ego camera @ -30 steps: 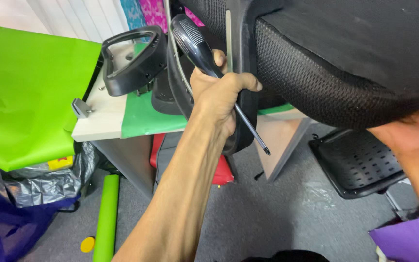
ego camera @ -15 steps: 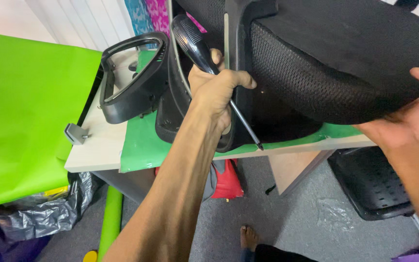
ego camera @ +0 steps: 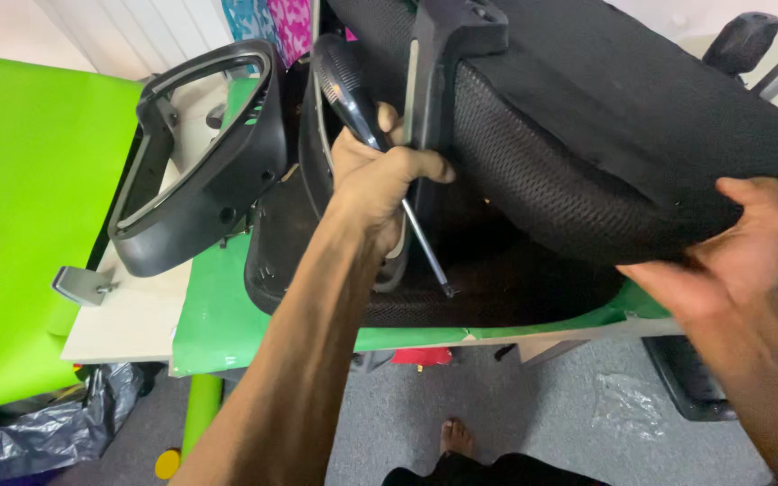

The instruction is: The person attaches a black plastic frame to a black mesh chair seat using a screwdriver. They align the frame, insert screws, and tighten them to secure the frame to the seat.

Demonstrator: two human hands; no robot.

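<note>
My left hand (ego camera: 380, 184) is closed around a screwdriver (ego camera: 353, 99) with a black handle; its metal shaft points down and to the right, the tip near the lower mesh part. The same hand rests against the black plastic spine (ego camera: 434, 81) of an office chair. My right hand (ego camera: 731, 256) grips the right edge of the black mesh chair seat (ego camera: 605, 153), which lies tilted on the table. A second black mesh piece (ego camera: 488, 288) lies flat under it.
A black loop-shaped armrest (ego camera: 204, 157) leans at the left on a white table (ego camera: 132, 315) with green paper (ego camera: 222, 319). A bright green sheet (ego camera: 29, 225) hangs far left. Below are grey carpet (ego camera: 542, 423), a green roll (ego camera: 200, 409), a black bag (ego camera: 47, 432) and a bare foot (ego camera: 456, 436).
The chair seat has come down and toward the table, and my right hand has shifted left along its edge. The view has moved closer over the table. My left hand keeps the screwdriver.
</note>
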